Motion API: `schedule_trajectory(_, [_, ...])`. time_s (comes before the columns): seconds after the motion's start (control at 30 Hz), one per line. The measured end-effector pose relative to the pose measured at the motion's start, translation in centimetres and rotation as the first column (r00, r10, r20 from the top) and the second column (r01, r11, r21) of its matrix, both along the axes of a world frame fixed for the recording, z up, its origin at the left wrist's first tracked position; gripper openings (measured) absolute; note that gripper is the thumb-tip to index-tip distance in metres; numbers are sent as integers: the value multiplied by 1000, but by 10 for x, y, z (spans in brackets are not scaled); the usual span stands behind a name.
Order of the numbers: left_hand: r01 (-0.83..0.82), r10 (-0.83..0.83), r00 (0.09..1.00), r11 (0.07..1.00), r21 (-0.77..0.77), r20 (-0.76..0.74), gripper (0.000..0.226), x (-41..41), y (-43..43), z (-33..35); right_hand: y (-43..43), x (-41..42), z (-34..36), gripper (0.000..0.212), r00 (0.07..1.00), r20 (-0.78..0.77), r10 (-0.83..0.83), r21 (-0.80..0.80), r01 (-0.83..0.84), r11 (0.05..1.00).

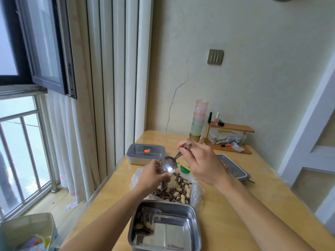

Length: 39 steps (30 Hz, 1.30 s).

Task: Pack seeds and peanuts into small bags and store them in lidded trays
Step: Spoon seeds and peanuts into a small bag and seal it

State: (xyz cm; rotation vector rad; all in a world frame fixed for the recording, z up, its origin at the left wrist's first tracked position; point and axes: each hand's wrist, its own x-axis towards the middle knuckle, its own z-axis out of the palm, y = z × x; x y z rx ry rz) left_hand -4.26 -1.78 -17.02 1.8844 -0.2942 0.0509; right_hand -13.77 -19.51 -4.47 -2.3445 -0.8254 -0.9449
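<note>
A pile of striped sunflower seeds and peanuts (176, 192) lies on a clear plastic bag (196, 192) mid-table. My right hand (199, 164) grips the handle of a metal spoon (169, 164), whose bowl is tilted toward my left hand (152, 175). My left hand pinches the mouth of a small clear bag (164, 185) that hangs just above the pile; its outline is hard to make out. Nearest me sits an open steel tray (181, 230) with one filled small bag (145, 221) in its left side. A lidded tray (146, 153) stands behind the pile.
A second tray with a grey lid (235, 171) sits right of my right hand, partly hidden. At the back are stacked plastic cups (199, 118), a wooden shelf (232, 127) and a clear box (226, 138). A bin (27, 230) stands on the floor at left, below the window.
</note>
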Motion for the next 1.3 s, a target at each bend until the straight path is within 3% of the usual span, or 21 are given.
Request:
schedule_trajectory(0.13, [23, -23, 1000, 999, -28, 0, 52, 1, 3, 0, -5, 1, -2, 31, 998, 20, -56, 106, 53, 993])
schedule_trajectory(0.23, [23, -22, 1000, 999, -23, 18, 55, -1, 7, 1, -14, 4, -6, 28, 975, -18, -223, 291, 218, 932])
schedule_trajectory(0.4, [57, -55, 998, 996, -74, 20, 48, -6, 13, 3, -34, 18, -23, 31, 847, -399, -350, 509, 523, 684])
schedule_trajectory(0.53, [80, -78, 996, 995, -58, 32, 42, -8, 16, 7, -50, 34, -58, 36, 721, -677, -148, 596, 655, 465])
schedule_trajectory(0.6, [114, -114, 993, 991, -69, 15, 34, -8, 17, 9, -53, 39, -74, 35, 667, -745, 2, 626, 698, 349])
schedule_trajectory(0.67, [135, -135, 991, 988, -71, 7, 23, -7, 17, 9, -53, 42, -90, 34, 604, -791, 96, 603, 743, 291])
schedule_trajectory(0.83, [173, -180, 982, 976, -134, -47, 19, -3, 14, 13, -59, 52, -124, 50, 504, -851, -149, 422, 824, 377])
schedule_trajectory(1.03, [188, -203, 974, 972, -138, -99, 17, 9, 9, 8, -53, 49, -124, 58, 441, -861, -253, 287, 833, 472])
schedule_trajectory(1.13, [173, -192, 971, 976, -131, -142, 37, 15, 7, 4, -44, 48, -117, 55, 553, -756, -351, 264, 747, 610])
schedule_trajectory(1.23, [186, -204, 969, 974, -128, -142, 48, 19, 7, 2, -28, 48, -110, 36, 706, -661, -255, 302, 561, 771])
schedule_trajectory(1.3, [200, -223, 964, 967, -160, -148, 50, 19, 9, 2, -23, 52, -112, 22, 725, -621, -296, 223, 526, 821])
